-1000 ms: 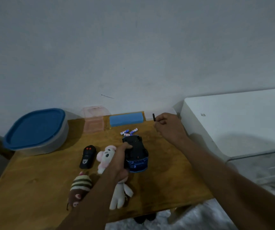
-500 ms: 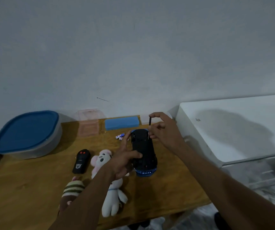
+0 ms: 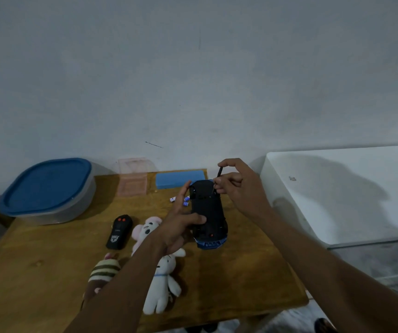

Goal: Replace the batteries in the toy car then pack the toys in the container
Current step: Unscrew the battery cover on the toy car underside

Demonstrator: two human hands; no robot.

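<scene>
Blue plastic toy car (image 3: 208, 210), black underside up, gripped by left hand (image 3: 178, 227); right hand (image 3: 241, 188) pinches thin black screwdriver (image 3: 219, 173) against it. Battery swap apparently just beginning; packing not started.

**A plain room in a home**

A small wooden table (image 3: 253, 272) stands against a bare, pale painted wall (image 3: 193, 80) marked with a few scuffs. Just to its right sits a white, box-shaped appliance (image 3: 337, 193); its kind cannot be told. The things here are a household's and a child's: a white plush rabbit (image 3: 163, 284), a striped plush toy (image 3: 104, 272), a toy car (image 3: 208, 212), a black remote control (image 3: 118, 231), loose batteries (image 3: 178, 200) and a plastic container (image 3: 56, 216) under a blue lid (image 3: 46, 186). The light is dim.
</scene>
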